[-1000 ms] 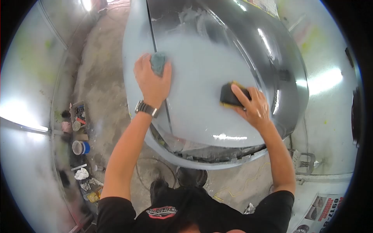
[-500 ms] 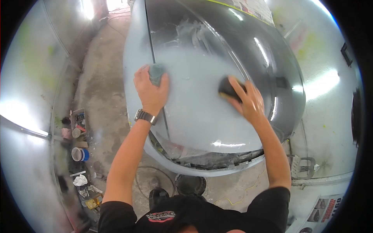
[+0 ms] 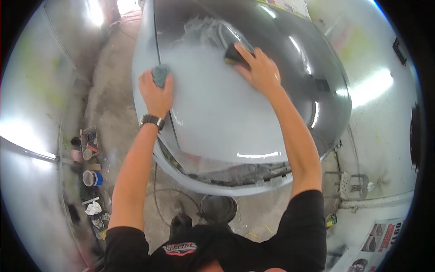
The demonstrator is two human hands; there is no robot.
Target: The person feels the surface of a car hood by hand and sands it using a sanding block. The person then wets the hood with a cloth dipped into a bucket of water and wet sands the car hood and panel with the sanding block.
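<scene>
My left hand (image 3: 156, 96), with a dark watch on its wrist, is closed around a grey-green sponge or wadded cloth (image 3: 160, 75). It rests beside the dark seam on the left part of a car hood (image 3: 213, 113). My right hand (image 3: 263, 75) grips a black sanding block (image 3: 233, 54) with a yellowish lower edge. That block lies against the hood farther forward, near the border between the pale grey area and the glossy dark area. Whitish smears (image 3: 199, 29) show on the dark surface beyond. The block's underside is hidden.
A black bucket (image 3: 219, 209) stands on the concrete floor below the bumper, beside a hose. Along the left wall are a box of tools (image 3: 90, 140) and a blue-and-white tub (image 3: 93, 178). A grey stand or stool (image 3: 353, 186) is at the right wall.
My right hand has slid the sanding block forward and to the left across the hood. My left hand appears a little farther left and higher, while the whole view has shifted too.
</scene>
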